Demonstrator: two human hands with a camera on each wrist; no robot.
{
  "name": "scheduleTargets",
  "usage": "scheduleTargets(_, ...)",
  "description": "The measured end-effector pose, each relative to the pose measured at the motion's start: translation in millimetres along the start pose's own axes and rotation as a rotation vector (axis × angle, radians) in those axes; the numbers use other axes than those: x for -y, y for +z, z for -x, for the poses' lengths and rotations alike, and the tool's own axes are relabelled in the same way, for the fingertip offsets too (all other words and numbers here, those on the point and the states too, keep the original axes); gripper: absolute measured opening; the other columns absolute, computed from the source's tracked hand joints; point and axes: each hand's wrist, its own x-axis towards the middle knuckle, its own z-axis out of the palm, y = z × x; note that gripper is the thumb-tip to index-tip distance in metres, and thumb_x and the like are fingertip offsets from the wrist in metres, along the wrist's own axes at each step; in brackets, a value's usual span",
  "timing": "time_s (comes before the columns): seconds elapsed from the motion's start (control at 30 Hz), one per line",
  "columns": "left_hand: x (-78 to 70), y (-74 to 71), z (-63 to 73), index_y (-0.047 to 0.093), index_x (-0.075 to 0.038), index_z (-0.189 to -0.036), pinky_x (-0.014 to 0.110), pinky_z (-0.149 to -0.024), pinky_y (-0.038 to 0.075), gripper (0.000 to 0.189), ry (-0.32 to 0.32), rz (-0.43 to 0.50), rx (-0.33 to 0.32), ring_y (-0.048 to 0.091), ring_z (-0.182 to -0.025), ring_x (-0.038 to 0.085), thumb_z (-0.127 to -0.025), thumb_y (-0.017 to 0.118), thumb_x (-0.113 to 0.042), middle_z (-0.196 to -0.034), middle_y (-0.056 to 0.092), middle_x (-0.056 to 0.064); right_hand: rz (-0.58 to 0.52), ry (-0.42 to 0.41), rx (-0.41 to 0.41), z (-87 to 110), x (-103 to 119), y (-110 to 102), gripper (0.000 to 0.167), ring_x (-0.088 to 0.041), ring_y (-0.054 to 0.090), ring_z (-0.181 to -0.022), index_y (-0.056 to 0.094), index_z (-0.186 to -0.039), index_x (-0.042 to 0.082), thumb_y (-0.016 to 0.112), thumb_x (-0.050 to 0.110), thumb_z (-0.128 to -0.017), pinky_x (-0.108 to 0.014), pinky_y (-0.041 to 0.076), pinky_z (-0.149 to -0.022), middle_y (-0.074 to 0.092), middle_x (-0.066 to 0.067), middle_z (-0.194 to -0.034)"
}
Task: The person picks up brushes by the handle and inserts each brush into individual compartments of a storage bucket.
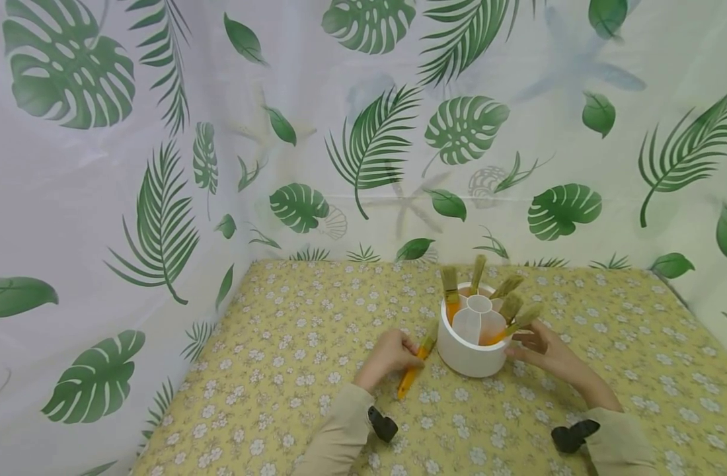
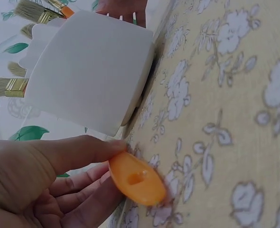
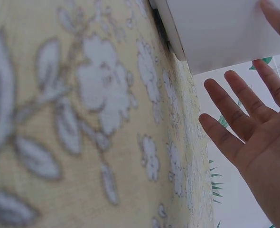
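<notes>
My left hand point(image 1: 392, 355) pinches a paintbrush point(image 1: 412, 374) by its orange handle, left of a round white organizer point(image 1: 467, 360). In the left wrist view the thumb and fingers grip the handle point(image 2: 136, 178) near its holed end, close over the tablecloth. In the head view the brush's bristles point up toward the organizer's wall. Several paintbrushes with orange handles stand in the organizer's compartments, bristles up. My right hand point(image 1: 544, 350) is at the organizer's right side, its fingers point(image 3: 242, 102) spread and extended, the thumb at the white wall.
A yellow floral tablecloth point(image 1: 280, 396) covers the table. Behind and to the left hang white sheets point(image 1: 304, 152) printed with green leaves. Black wrist devices point(image 1: 382, 424) sit at both cuffs.
</notes>
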Motion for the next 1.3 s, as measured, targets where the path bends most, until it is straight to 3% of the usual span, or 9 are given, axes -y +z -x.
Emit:
scheduleTargets(0.23,-1.8,-5.8,-0.3,0.070,-0.004,-0.081,0.022,-0.049,0.049,0.017,0.003,0.060,0.006,0.057,-0.055,0.009,-0.070,0.081,-0.011,-0.068,0.064,0.000,-0.022,-0.002,0.018,0.2,1.4,-0.5,0.070,-0.056,0.036,-0.122,0.017,-0.147,0.007,0.059,0.016,-0.092,-0.060,0.046,-0.086,0.027,-0.029,-0.144)
scheduleTargets(0.43,-3.1,-9.3,2.2,0.069,-0.004,-0.085,0.022,-0.051,0.051,0.014,0.022,0.092,-0.003,0.057,-0.058,0.009,-0.074,0.077,-0.008,-0.070,0.062,-0.003,-0.068,-0.033,0.042,0.2,0.8,-0.1,0.074,-0.057,0.030,-0.124,0.012,-0.149,0.014,0.059,0.012,-0.092,-0.058,0.047,-0.086,0.022,-0.030,-0.146)
scheduleTargets(0.77,1.6,-10.0,-0.7,0.068,-0.004,-0.087,0.024,-0.052,0.052,0.015,0.002,0.165,-0.006,0.060,-0.060,0.011,-0.076,0.076,-0.009,-0.074,0.065,0.002,-0.072,-0.030,0.036,1.5,-2.2,1.7,0.072,-0.055,0.034,-0.123,0.015,-0.148,0.016,0.059,0.012,-0.091,-0.053,0.050,-0.085,0.027,-0.028,-0.144)
scheduleTargets(0.9,-0.6,-13.4,-1.2,0.067,-0.004,-0.087,0.024,-0.053,0.052,0.014,0.021,0.153,-0.033,0.060,-0.060,0.011,-0.077,0.075,-0.010,-0.074,0.065,0.002,-0.045,-0.044,0.029,1.5,-1.5,1.1,0.069,-0.056,0.036,-0.121,0.018,-0.147,0.014,0.059,0.012,-0.092,-0.055,0.049,-0.084,0.027,-0.029,-0.143)
scheduleTargets(1.03,-4.0,-17.7,-1.2,0.068,-0.005,-0.088,0.023,-0.054,0.052,0.015,0.032,0.143,-0.056,0.060,-0.061,0.011,-0.077,0.076,-0.013,-0.076,0.064,0.002,-0.045,-0.016,0.028,1.3,-0.4,0.4,0.063,-0.054,0.037,-0.122,0.023,-0.144,0.012,0.059,0.015,-0.092,-0.052,0.050,-0.085,0.031,-0.027,-0.142)
scheduleTargets(1.3,-10.2,-23.3,-0.8,0.067,-0.006,-0.090,0.024,-0.056,0.053,0.015,0.027,0.182,-0.082,0.059,-0.064,0.011,-0.080,0.074,-0.015,-0.079,0.063,0.002,-0.043,0.023,0.021,0.4,5.4,0.2,0.061,-0.055,0.036,-0.122,0.025,-0.140,0.003,0.060,0.016,-0.091,-0.059,0.046,-0.087,0.033,-0.030,-0.139)
